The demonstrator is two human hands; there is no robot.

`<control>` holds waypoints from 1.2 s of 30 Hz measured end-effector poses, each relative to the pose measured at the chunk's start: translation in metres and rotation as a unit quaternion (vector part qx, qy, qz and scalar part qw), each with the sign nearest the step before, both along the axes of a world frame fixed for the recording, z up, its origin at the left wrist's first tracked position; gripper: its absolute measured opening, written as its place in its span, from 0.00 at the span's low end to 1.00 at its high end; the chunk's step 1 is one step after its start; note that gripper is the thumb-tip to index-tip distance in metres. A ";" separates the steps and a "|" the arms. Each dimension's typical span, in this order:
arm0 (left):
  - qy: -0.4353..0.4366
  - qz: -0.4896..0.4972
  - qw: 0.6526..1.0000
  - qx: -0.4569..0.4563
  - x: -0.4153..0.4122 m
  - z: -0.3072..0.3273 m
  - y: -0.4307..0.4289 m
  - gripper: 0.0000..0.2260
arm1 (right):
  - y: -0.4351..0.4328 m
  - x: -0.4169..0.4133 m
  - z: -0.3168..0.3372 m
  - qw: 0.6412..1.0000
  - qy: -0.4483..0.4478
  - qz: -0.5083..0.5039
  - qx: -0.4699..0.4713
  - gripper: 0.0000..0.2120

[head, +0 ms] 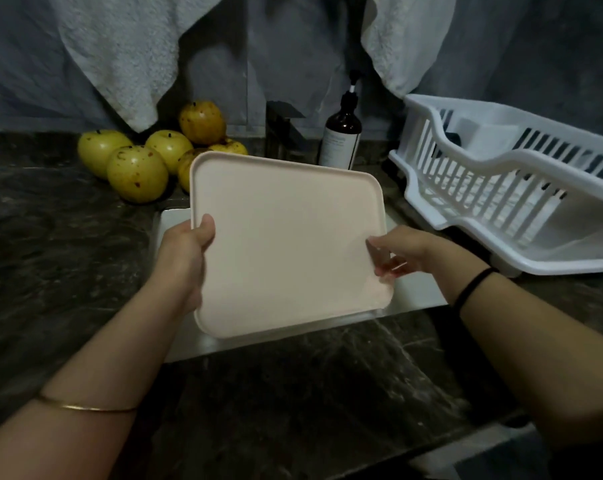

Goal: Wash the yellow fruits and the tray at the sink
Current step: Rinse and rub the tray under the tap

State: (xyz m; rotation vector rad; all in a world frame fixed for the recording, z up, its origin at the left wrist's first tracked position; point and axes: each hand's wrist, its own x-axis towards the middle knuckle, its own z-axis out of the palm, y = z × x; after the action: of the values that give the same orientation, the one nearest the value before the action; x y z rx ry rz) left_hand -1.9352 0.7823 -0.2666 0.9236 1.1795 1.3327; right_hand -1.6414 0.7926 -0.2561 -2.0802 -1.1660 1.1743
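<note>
A pale pink rectangular tray point(286, 237) is held tilted above the white sink point(175, 223), its inner face toward me. My left hand point(185, 251) grips its left rim with the thumb on the inside. My right hand point(400, 252) touches the tray's right edge, fingers resting on its surface. Several yellow fruits point(137, 173) with brown specks are piled on the dark counter to the left, behind the sink; the tray hides part of the nearest ones.
A dark faucet point(282, 129) and a brown soap pump bottle point(341, 140) stand behind the sink. A white dish rack point(508, 188) sits on the counter at right. White towels point(127, 60) hang on the back wall. The dark marble counter point(50, 244) surrounds the sink.
</note>
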 end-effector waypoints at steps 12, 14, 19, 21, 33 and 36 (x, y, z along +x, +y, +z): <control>0.114 0.074 0.984 0.119 0.004 0.029 -0.013 0.10 | -0.016 -0.003 0.030 0.979 0.032 -0.118 0.160 0.05; 0.116 0.098 0.978 0.140 0.003 0.035 -0.013 0.12 | -0.019 -0.003 0.037 0.972 0.040 -0.125 0.193 0.04; 0.115 0.132 0.969 0.176 0.003 0.052 -0.018 0.14 | -0.035 -0.012 0.060 0.953 0.042 -0.109 0.280 0.04; 0.110 0.145 0.967 0.181 0.001 0.057 -0.022 0.14 | -0.044 -0.016 0.071 0.950 0.031 -0.109 0.292 0.14; 0.080 0.164 0.963 0.198 -0.016 0.089 -0.054 0.15 | -0.089 -0.041 0.130 0.913 0.037 -0.085 0.396 0.08; 0.094 0.160 0.962 0.199 -0.023 0.095 -0.056 0.15 | -0.090 -0.044 0.130 0.912 0.044 -0.091 0.397 0.07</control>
State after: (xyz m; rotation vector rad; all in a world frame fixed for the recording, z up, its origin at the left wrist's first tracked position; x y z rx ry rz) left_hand -1.9587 0.7259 -0.1718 1.2033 1.2658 1.8210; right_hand -1.6851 0.7021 -0.1264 -1.4455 -1.1213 0.5463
